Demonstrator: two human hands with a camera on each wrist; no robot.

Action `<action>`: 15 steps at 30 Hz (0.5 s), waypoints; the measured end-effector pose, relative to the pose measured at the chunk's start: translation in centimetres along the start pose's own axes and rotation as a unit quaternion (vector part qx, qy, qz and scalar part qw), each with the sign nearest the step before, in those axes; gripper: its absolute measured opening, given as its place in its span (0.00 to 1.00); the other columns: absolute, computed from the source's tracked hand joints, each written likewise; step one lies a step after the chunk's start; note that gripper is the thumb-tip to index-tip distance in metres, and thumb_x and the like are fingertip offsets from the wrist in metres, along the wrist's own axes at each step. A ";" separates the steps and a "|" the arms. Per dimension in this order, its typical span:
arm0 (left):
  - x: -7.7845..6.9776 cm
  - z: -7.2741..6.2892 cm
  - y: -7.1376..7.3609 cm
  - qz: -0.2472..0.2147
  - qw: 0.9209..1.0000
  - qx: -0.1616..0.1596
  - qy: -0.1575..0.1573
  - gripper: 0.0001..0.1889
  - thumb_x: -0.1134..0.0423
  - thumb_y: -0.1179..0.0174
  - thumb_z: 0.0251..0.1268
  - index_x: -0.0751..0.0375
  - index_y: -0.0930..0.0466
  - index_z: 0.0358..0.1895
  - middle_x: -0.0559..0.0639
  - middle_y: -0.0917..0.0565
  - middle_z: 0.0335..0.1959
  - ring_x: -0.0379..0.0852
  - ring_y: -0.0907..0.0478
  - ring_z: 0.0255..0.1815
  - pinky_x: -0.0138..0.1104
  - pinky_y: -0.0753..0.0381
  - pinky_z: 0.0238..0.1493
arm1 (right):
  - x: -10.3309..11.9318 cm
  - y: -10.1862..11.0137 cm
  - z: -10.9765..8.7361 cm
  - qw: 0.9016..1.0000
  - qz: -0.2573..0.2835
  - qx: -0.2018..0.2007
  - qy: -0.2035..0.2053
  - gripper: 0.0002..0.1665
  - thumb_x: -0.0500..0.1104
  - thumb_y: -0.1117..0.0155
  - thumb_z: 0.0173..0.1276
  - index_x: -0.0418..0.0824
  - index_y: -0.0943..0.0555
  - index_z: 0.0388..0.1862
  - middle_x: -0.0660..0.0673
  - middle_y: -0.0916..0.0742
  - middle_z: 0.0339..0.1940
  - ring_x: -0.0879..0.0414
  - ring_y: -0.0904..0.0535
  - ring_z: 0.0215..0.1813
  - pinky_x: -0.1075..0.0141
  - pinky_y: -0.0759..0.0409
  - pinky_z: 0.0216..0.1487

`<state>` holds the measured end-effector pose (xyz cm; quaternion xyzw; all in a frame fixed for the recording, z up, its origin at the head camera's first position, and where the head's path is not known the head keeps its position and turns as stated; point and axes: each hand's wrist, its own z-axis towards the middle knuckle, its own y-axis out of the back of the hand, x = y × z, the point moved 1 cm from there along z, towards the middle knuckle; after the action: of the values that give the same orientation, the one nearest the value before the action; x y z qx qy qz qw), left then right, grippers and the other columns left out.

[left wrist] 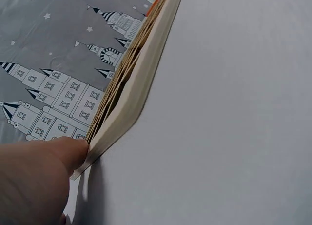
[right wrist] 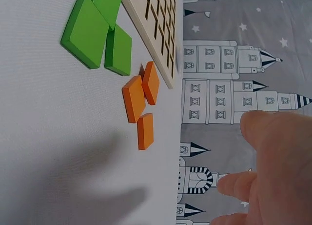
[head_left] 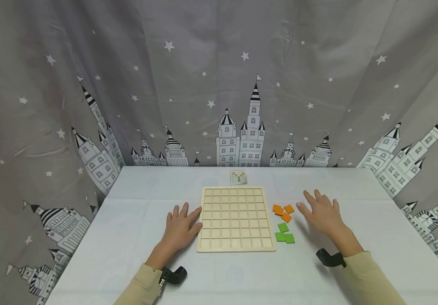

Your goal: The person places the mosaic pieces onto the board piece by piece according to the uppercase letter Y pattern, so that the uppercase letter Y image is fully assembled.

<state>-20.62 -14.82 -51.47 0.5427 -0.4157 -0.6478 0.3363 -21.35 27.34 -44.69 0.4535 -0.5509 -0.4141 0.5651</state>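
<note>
A pale wooden board (head_left: 235, 232) with a grid of square recesses lies flat on the table. My left hand (head_left: 180, 231) rests at its left edge, fingers spread, with thumb and a fingertip touching the rim. In the left wrist view the thumb (left wrist: 73, 152) meets the corner of the board (left wrist: 141, 83). Right of the board lie several orange square tiles (head_left: 289, 209) in a loose cluster, and three green square tiles (head_left: 283, 227) nearer to me. My right hand (head_left: 323, 214) hovers to the right of the tiles, fingers loosely extended, holding nothing.
Behind the board lies a small card (head_left: 238, 177) printed with a coloured grid pattern. A white cloth covers the table (head_left: 241, 277). A grey curtain (head_left: 203, 63) with castles and stars hangs at the back and sides. Black wrist mounts (head_left: 329, 257) sit on both forearms.
</note>
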 end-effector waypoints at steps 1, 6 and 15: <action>0.0 0.0 -0.1 0.000 1.000 -0.001 -0.001 0.27 0.51 0.42 0.74 0.53 0.26 0.72 0.73 0.39 0.78 0.80 0.51 0.79 0.74 0.52 0.74 | 0.0 0.0 0.0 1.000 0.000 0.000 0.000 0.42 0.62 0.55 0.80 0.31 0.36 0.77 0.19 0.38 0.76 0.19 0.42 0.75 0.22 0.52 0.72; 0.1 -0.1 -0.3 0.005 1.000 -0.007 0.000 0.26 0.51 0.43 0.74 0.52 0.26 0.72 0.73 0.39 0.78 0.80 0.51 0.80 0.74 0.53 0.74 | 0.1 0.0 0.0 1.000 0.005 -0.003 0.002 0.41 0.61 0.54 0.80 0.31 0.36 0.77 0.18 0.37 0.76 0.19 0.41 0.75 0.22 0.51 0.72; 0.2 -0.1 -0.5 0.003 1.000 -0.007 0.003 0.26 0.51 0.43 0.74 0.52 0.26 0.72 0.72 0.39 0.78 0.79 0.52 0.80 0.73 0.53 0.74 | -0.2 -0.6 -0.1 1.000 0.009 -0.014 0.001 0.40 0.58 0.51 0.79 0.30 0.34 0.75 0.18 0.34 0.75 0.20 0.38 0.74 0.22 0.49 0.71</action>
<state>-20.57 -14.78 -51.96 0.5407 -0.4117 -0.6481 0.3437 -21.21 27.40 -45.27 0.4410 -0.5481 -0.4167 0.5757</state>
